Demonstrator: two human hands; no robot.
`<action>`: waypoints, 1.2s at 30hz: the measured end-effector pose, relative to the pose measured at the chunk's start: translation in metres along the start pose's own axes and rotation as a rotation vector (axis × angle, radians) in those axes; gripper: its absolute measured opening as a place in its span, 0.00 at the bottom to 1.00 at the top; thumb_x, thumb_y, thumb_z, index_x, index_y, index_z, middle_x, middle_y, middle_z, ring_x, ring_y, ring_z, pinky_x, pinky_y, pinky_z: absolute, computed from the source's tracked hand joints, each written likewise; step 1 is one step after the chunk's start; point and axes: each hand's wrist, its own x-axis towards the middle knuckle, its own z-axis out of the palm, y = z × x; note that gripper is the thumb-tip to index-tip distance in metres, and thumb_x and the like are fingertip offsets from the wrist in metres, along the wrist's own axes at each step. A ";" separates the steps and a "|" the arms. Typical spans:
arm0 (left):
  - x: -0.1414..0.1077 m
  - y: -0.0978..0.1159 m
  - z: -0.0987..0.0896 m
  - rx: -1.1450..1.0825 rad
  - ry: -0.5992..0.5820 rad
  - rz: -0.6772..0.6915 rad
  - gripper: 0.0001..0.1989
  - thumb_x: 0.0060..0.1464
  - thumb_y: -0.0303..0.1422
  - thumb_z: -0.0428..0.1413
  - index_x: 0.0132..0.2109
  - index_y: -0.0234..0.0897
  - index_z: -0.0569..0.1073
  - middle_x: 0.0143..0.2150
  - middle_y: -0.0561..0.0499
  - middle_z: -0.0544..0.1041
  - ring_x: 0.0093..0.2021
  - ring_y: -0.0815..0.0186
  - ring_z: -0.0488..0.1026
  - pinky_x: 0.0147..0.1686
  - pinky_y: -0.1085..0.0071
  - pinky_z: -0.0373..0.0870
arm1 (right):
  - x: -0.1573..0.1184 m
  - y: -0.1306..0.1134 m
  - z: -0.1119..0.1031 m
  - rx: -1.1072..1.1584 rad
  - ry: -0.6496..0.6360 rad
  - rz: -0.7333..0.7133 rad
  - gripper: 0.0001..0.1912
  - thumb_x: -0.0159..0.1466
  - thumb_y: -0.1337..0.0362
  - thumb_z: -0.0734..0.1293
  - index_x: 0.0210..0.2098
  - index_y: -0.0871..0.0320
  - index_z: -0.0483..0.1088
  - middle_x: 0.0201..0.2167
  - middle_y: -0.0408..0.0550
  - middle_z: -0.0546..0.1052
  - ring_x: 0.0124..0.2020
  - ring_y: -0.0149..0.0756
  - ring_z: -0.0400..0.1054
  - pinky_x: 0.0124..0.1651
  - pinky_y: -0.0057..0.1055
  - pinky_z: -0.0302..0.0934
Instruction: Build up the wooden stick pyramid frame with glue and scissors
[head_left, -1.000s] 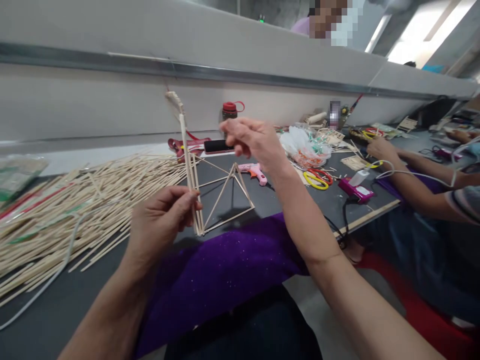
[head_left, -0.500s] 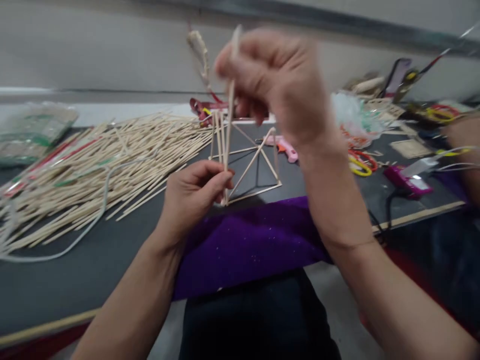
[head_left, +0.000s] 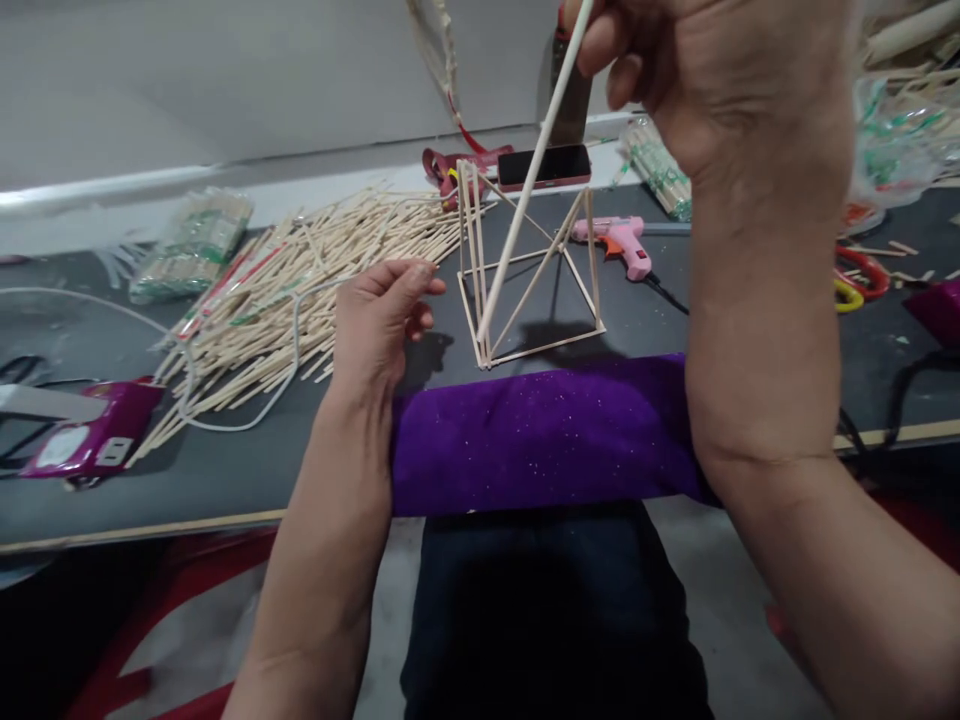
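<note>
My right hand (head_left: 720, 90), raised at the top of the view and partly cut off, grips the upper end of a thin wooden stick (head_left: 534, 165). The stick slants down to the left, its lower end at the near left corner of a small frame of glued wooden sticks (head_left: 544, 352). This frame stands on the dark table with a square base, uprights and crossing diagonals. Just left of it, my left hand (head_left: 394, 300) hovers apart with thumb and fingers drawn together, nothing visible in them.
Loose wooden sticks (head_left: 315, 280) are heaped on the left, by a bagged bundle (head_left: 195, 245) and white cable. A pink glue gun (head_left: 615, 240) lies behind the frame, near a phone (head_left: 544, 166). Purple cloth (head_left: 540, 440) covers the front edge; red-yellow scissors (head_left: 859, 275) lie right.
My left hand has let go of the stick frame and moved left. My right hand has risen to the right, tilting the stick. The view has shifted too.
</note>
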 end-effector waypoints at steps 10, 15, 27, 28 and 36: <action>0.011 -0.015 -0.011 0.069 -0.348 -0.325 0.18 0.42 0.33 0.70 0.43 0.34 0.83 0.42 0.43 0.84 0.18 0.79 0.63 0.15 0.77 0.53 | 0.019 0.028 0.010 -0.145 -0.282 -0.033 0.12 0.61 0.77 0.65 0.43 0.68 0.76 0.21 0.34 0.76 0.24 0.22 0.73 0.25 0.13 0.60; 0.017 -0.019 -0.008 0.032 -0.489 -0.429 0.17 0.40 0.30 0.69 0.42 0.32 0.83 0.39 0.42 0.83 0.16 0.81 0.59 0.13 0.79 0.48 | 0.030 0.051 0.008 -0.160 -0.307 0.001 0.11 0.59 0.77 0.66 0.41 0.68 0.76 0.21 0.35 0.76 0.24 0.25 0.75 0.24 0.13 0.61; 0.014 -0.018 0.000 0.043 -0.606 -0.524 0.18 0.39 0.24 0.67 0.43 0.33 0.82 0.38 0.41 0.83 0.15 0.78 0.64 0.11 0.78 0.48 | 0.026 0.060 0.014 -0.301 -0.329 0.051 0.10 0.58 0.80 0.66 0.38 0.69 0.76 0.20 0.38 0.77 0.24 0.30 0.77 0.23 0.16 0.65; 0.014 -0.018 0.000 0.052 -0.600 -0.529 0.18 0.39 0.24 0.67 0.43 0.33 0.82 0.36 0.42 0.83 0.15 0.77 0.64 0.11 0.79 0.48 | 0.026 0.060 0.015 -0.311 -0.330 0.059 0.09 0.58 0.80 0.66 0.38 0.69 0.75 0.19 0.38 0.77 0.24 0.31 0.77 0.22 0.16 0.65; 0.013 -0.016 0.003 0.090 -0.604 -0.536 0.17 0.39 0.23 0.67 0.41 0.32 0.81 0.32 0.44 0.82 0.17 0.74 0.69 0.11 0.80 0.48 | 0.032 0.073 0.020 -0.327 -0.416 0.108 0.08 0.60 0.78 0.67 0.38 0.69 0.75 0.18 0.38 0.77 0.25 0.30 0.77 0.23 0.16 0.67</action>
